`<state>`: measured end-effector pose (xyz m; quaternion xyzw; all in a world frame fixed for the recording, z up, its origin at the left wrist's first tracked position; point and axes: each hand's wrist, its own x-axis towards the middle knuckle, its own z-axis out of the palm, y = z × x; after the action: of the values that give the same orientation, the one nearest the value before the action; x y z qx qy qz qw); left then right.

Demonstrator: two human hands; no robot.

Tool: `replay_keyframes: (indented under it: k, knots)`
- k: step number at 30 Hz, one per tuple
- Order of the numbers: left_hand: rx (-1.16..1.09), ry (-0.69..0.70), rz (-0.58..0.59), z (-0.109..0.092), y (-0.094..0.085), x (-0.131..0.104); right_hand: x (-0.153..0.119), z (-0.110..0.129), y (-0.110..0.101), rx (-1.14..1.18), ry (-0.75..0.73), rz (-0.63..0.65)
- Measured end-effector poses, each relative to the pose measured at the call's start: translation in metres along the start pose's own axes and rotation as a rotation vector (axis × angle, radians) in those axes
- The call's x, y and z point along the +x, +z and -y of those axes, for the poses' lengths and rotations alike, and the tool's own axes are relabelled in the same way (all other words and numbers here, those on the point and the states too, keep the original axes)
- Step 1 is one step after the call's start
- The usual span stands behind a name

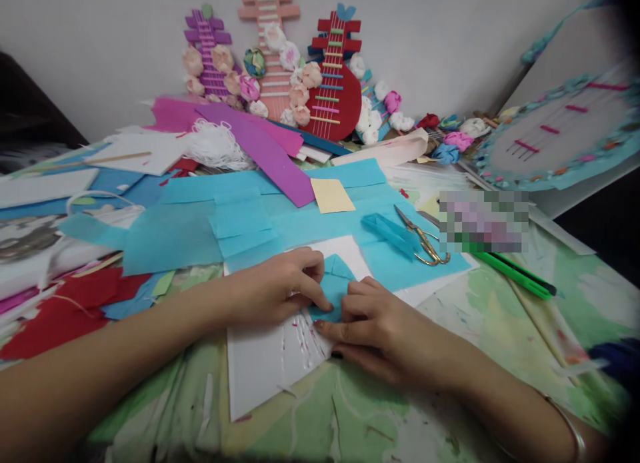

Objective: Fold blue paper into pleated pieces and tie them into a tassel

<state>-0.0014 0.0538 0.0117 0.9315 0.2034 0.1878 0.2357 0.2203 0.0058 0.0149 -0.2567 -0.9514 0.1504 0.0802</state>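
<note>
A small folded blue paper [340, 280] lies on a white board [255, 376] between my two hands. My left hand [285, 283] has its fingers bent, with the index fingertip pressed on the paper's lower left part. From the right, my right hand [373, 330] closes its curled fingers on the paper's lower right edge, thumb and index near the left fingertip. Glossy streaks with red bits mark the board below the fingers. Larger blue sheets [300, 216] spread behind the hands.
Gold scissors [425, 243] lie open on blue paper at right, beside a green cutter [515, 273]. Behind are a purple strip [265, 150], white string [217, 143] and a red paper instrument [335, 96]. Red scraps [70, 313] lie at left.
</note>
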Motion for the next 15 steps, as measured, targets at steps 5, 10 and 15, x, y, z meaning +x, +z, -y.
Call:
replay_keyframes:
  k: [5, 10, 15]
  knots:
    - [0.012, -0.021, 0.013, -0.0006, -0.0011, -0.0001, -0.0014, 0.0019, -0.0022, 0.013, -0.04, 0.016]
    - [-0.005, -0.029, 0.009, 0.0014, -0.0009, 0.0002, -0.0017, 0.0048, -0.0039, 0.018, -0.053, 0.02]
    - [0.011, -0.019, 0.012, -0.0001, -0.0011, -0.0003, -0.0022, 0.0034, -0.0045, 0.064, -0.113, -0.107]
